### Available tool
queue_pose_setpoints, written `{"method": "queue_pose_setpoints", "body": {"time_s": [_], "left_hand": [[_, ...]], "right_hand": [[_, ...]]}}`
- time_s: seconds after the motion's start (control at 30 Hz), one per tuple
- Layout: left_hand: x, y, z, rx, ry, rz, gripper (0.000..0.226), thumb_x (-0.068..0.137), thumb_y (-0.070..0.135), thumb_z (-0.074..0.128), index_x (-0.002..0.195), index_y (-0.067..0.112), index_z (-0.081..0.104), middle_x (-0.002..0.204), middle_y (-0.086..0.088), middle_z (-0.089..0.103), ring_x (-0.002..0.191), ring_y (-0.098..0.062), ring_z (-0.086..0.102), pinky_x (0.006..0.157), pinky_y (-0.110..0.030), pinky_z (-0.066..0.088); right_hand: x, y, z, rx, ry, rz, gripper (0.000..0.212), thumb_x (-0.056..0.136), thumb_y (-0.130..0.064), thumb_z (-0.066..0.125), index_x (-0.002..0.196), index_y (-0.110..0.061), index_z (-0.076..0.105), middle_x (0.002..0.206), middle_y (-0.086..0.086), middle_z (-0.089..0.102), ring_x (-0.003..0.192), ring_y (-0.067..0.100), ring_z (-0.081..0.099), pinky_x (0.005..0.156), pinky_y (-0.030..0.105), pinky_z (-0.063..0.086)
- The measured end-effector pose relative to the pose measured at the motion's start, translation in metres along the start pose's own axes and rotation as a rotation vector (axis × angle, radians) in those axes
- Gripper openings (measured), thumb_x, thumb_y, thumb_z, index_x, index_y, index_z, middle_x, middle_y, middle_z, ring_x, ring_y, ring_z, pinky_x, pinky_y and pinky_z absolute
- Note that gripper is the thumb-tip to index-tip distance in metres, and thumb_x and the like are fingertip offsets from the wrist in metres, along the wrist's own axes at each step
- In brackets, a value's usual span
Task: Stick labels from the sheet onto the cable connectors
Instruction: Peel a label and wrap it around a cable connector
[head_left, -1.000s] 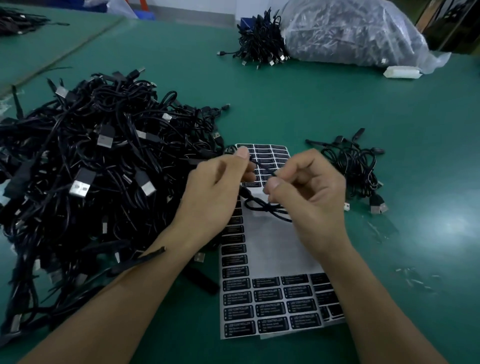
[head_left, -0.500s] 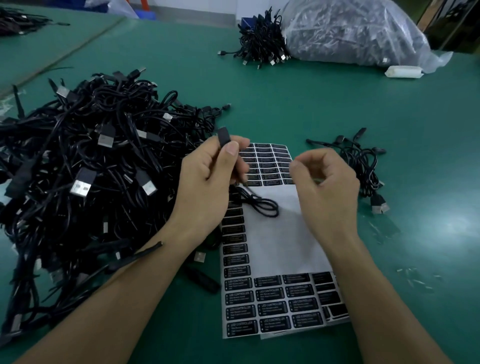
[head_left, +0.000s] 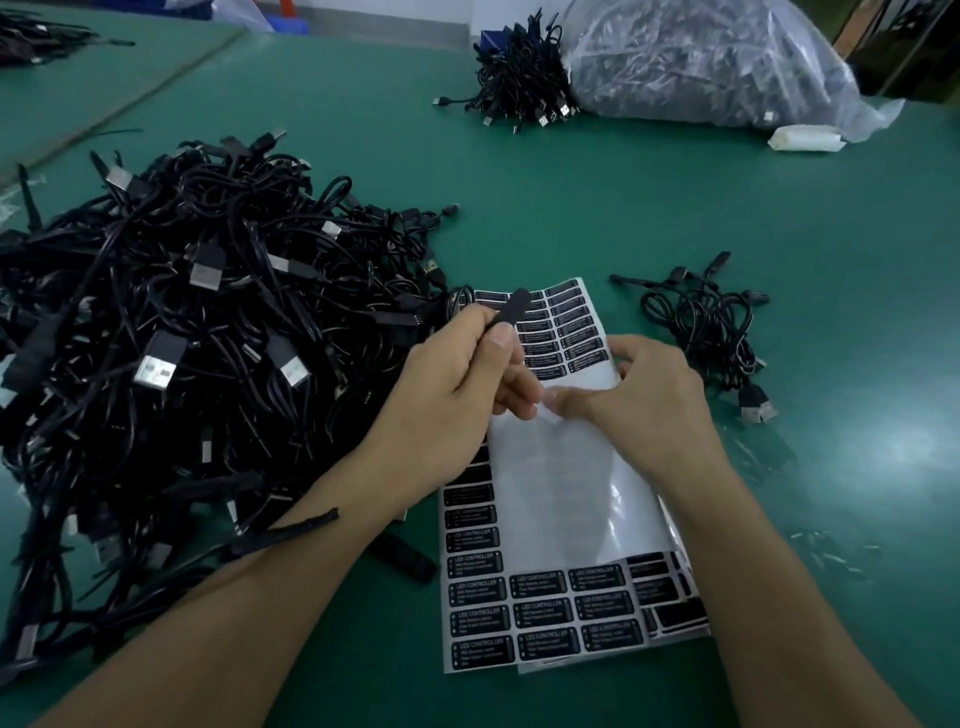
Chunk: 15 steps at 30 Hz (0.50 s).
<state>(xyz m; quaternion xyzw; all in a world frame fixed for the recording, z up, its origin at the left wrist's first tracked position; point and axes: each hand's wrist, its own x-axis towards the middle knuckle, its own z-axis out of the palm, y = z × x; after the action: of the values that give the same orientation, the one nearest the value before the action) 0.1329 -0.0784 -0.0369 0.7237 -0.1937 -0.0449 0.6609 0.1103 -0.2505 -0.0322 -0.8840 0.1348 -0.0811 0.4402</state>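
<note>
My left hand (head_left: 457, 384) pinches a slim black cable connector (head_left: 511, 312) between thumb and fingers and holds it upright above the top of the label sheet (head_left: 561, 493). The white sheet carries black labels in rows at its top, left side and bottom, and its middle is bare. My right hand (head_left: 654, 400) is on the sheet just below the top rows. Its thumb lies across the bare backing and its fingers curl at the sheet's right edge. The upper part of the sheet bows up off the table.
A big tangle of black USB cables (head_left: 182, 338) fills the left of the green table (head_left: 597, 208). A small cable pile (head_left: 711, 327) lies right of the sheet. At the back are a cable bundle (head_left: 519, 78), a clear plastic bag (head_left: 701, 62) and a white packet (head_left: 805, 139).
My left hand turned the connector upright over the sheet's top and its cable left the sheet. My right hand came down onto the sheet, whose upper part now bows up.
</note>
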Motion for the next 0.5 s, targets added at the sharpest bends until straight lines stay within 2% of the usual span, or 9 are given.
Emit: {"method": "queue_pose_setpoints", "body": {"time_s": [0.07, 0.1, 0.17, 0.23, 0.3, 0.33, 0.4, 0.47, 0.5], "left_hand": [[-0.0001, -0.0004, -0.0002, 0.011, 0.017, -0.016, 0.033, 0.11, 0.019, 0.036, 0.08, 0.017, 0.051, 0.078, -0.008, 0.074, 0.066, -0.016, 0.071, 0.061, -0.016, 0.05], [-0.0001, -0.0004, 0.0, 0.005, 0.03, -0.026, 0.034, 0.11, 0.021, 0.036, 0.079, 0.017, 0.05, 0.079, -0.008, 0.074, 0.066, -0.017, 0.071, 0.061, -0.017, 0.051], [0.0003, -0.0006, -0.0001, -0.015, 0.063, -0.032, 0.033, 0.109, 0.024, 0.039, 0.079, 0.014, 0.048, 0.078, -0.01, 0.073, 0.064, -0.017, 0.07, 0.061, -0.018, 0.05], [0.001, -0.0012, -0.0008, -0.014, 0.092, -0.016, 0.029, 0.107, 0.024, 0.046, 0.08, 0.014, 0.048, 0.076, -0.009, 0.071, 0.063, -0.017, 0.069, 0.06, -0.018, 0.05], [0.0009, -0.0015, -0.0008, 0.018, 0.114, 0.003, 0.027, 0.099, 0.023, 0.06, 0.079, 0.017, 0.044, 0.076, -0.002, 0.069, 0.068, -0.018, 0.07, 0.063, -0.023, 0.052], [0.0004, -0.0016, -0.0004, 0.042, 0.13, 0.011, 0.031, 0.092, 0.024, 0.067, 0.078, 0.017, 0.04, 0.077, 0.001, 0.07, 0.072, -0.021, 0.07, 0.065, -0.029, 0.054], [-0.0007, -0.0016, 0.0011, 0.079, 0.156, 0.037, 0.038, 0.08, 0.024, 0.074, 0.079, 0.015, 0.037, 0.084, 0.003, 0.072, 0.078, -0.021, 0.07, 0.069, -0.035, 0.058], [-0.0009, -0.0016, 0.0031, 0.102, 0.153, 0.067, 0.042, 0.076, 0.022, 0.078, 0.083, 0.007, 0.04, 0.09, 0.007, 0.074, 0.079, -0.012, 0.071, 0.069, -0.027, 0.058], [-0.0007, -0.0017, 0.0041, 0.105, 0.155, 0.073, 0.043, 0.076, 0.023, 0.08, 0.085, 0.006, 0.041, 0.092, 0.009, 0.074, 0.08, -0.008, 0.071, 0.069, -0.024, 0.058]], "right_hand": [[0.0018, 0.0016, 0.0016, 0.048, -0.006, 0.0, 0.029, 0.073, -0.027, 0.086, 0.096, -0.029, 0.068, 0.083, -0.011, 0.072, 0.08, 0.008, 0.068, 0.071, 0.031, 0.054], [0.0022, 0.0006, 0.0021, 0.071, 0.01, -0.004, 0.026, 0.078, -0.026, 0.082, 0.098, -0.03, 0.067, 0.08, -0.012, 0.072, 0.075, 0.004, 0.066, 0.068, 0.028, 0.051], [0.0056, 0.0019, 0.0024, 0.113, 0.05, -0.025, 0.004, 0.087, -0.023, 0.071, 0.088, -0.025, 0.068, 0.064, -0.015, 0.065, 0.056, 0.0, 0.054, 0.06, 0.026, 0.043], [0.0061, 0.001, 0.0023, 0.166, 0.056, -0.026, 0.019, 0.089, -0.019, 0.061, 0.071, -0.015, 0.06, 0.052, -0.01, 0.047, 0.05, 0.008, 0.037, 0.056, 0.029, 0.034], [0.0046, -0.0025, 0.0023, 0.241, -0.009, -0.045, 0.029, 0.088, -0.019, 0.055, 0.065, -0.005, 0.045, 0.055, 0.003, 0.035, 0.055, 0.015, 0.029, 0.058, 0.033, 0.027], [0.0038, -0.0045, 0.0023, 0.271, -0.048, -0.063, 0.029, 0.086, -0.02, 0.054, 0.067, 0.0, 0.046, 0.06, 0.014, 0.035, 0.059, 0.018, 0.029, 0.06, 0.036, 0.027], [0.0028, -0.007, 0.001, 0.324, -0.103, -0.083, 0.024, 0.087, -0.017, 0.057, 0.071, 0.0, 0.06, 0.065, 0.022, 0.047, 0.062, 0.02, 0.038, 0.061, 0.037, 0.034], [0.004, -0.0071, -0.0002, 0.396, -0.149, -0.098, 0.019, 0.09, -0.008, 0.064, 0.076, -0.012, 0.074, 0.067, 0.012, 0.062, 0.063, 0.018, 0.051, 0.062, 0.035, 0.046], [0.0044, -0.0075, -0.0008, 0.42, -0.173, -0.107, 0.025, 0.09, -0.005, 0.066, 0.075, -0.021, 0.078, 0.07, 0.004, 0.07, 0.065, 0.015, 0.059, 0.065, 0.032, 0.051]]}}
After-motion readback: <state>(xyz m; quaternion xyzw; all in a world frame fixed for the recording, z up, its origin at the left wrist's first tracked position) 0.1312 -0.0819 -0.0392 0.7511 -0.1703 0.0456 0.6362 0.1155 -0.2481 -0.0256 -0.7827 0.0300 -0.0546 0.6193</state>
